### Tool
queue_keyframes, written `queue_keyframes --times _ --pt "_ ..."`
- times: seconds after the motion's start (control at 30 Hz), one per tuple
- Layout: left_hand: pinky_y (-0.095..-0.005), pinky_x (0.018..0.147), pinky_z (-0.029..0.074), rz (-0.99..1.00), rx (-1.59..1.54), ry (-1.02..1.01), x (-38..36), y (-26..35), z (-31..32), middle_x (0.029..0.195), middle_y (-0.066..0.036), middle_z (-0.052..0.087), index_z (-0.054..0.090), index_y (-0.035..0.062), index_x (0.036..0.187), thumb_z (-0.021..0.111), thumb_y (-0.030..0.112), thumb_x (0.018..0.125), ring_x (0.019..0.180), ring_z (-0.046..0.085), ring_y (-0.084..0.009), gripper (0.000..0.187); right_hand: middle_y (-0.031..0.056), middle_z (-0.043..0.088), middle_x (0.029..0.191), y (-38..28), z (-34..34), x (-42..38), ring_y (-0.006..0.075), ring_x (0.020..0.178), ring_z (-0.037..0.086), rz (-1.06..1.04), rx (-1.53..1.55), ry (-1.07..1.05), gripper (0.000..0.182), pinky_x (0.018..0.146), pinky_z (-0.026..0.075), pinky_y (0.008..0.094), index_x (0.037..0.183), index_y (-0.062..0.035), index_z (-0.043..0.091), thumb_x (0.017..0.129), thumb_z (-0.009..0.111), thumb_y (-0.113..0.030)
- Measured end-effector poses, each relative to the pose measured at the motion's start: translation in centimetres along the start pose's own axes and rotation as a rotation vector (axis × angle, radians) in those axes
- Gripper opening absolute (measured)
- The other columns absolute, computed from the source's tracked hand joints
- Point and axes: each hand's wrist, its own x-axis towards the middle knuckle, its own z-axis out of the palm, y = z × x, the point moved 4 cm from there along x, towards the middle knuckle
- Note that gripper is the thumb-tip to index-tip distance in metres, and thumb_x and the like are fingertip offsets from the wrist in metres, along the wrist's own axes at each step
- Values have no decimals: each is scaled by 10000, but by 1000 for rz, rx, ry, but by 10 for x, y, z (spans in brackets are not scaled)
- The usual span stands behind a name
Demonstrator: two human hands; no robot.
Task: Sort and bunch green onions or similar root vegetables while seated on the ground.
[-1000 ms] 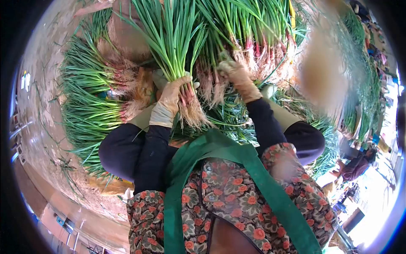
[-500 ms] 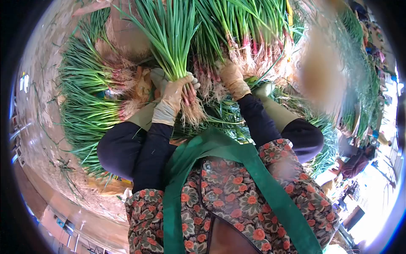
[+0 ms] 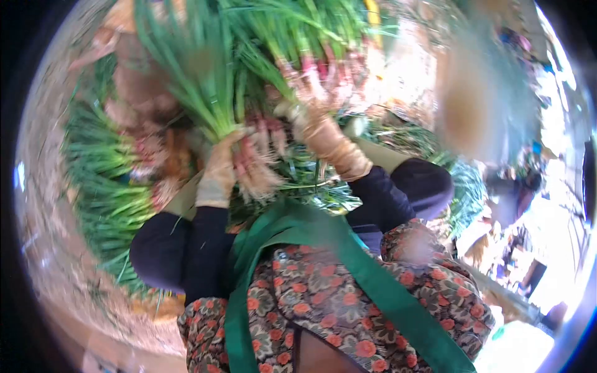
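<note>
My left hand (image 3: pixel 219 165), in a pale glove, is wrapped round a bunch of green onions (image 3: pixel 214 109), just above its reddish bulbs and hanging roots. My right hand (image 3: pixel 320 135), gloved too and smeared by motion, is beside the roots of a larger heap of green onions (image 3: pixel 323 68). Its fingers are blurred, and I cannot make out what lies between them. Other bulbs with roots show between my two hands.
Bundles of green onions (image 3: pixel 118 211) lie on the ground at the left. Loose green leaves (image 3: pixel 305 180) are between my knees. More greens (image 3: pixel 469 193) lie at the right, near other people in the blurred background. A yellow strip (image 3: pixel 373 22) stands beside the heap.
The view has shifted, with most things now further left. My right hand has pulled back a little from the heap's roots. My left hand still holds its bunch.
</note>
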Motion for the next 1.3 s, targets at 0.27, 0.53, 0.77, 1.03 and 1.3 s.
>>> queue_keyframes --times 0.27,0.53,0.77,1.03,1.3 --pt "-106 407 306 -44 -13 -38 -2 1 6 752 -5 551 569 -3 900 627 224 809 513 441 -19 251 -65 407 548 17 -294 -119 28 438 315 491 77 720 303 366 215 195 1078 -56 610 946 427 -258" --pt "-258 598 456 220 137 -53 -78 22 42 686 -46 552 556 22 841 553 222 870 607 536 -134 202 31 526 700 49 -295 -82 126 622 498 237 -494 524 401 594 415 255 1132 -46 567 920 438 -361" --pt "-272 605 477 -43 -120 -29 -103 -16 45 704 -25 533 534 67 883 573 164 858 609 533 -138 107 57 628 791 -35 68 12 184 642 549 397 1036 -511 556 645 462 304 1040 -21 610 881 453 -530" --pt "-306 541 482 -53 88 41 -86 -27 23 727 -46 586 555 72 865 558 225 856 617 563 -170 153 127 610 638 -50 59 12 230 608 606 268 465 -176 470 576 467 359 785 29 572 862 553 -434" --pt "-313 638 469 -55 -94 -220 -99 -14 58 738 -26 543 527 44 945 522 177 885 668 536 -154 146 81 583 649 -32 60 -7 185 567 557 316 634 211 186 520 445 311 791 -32 558 876 561 -197"
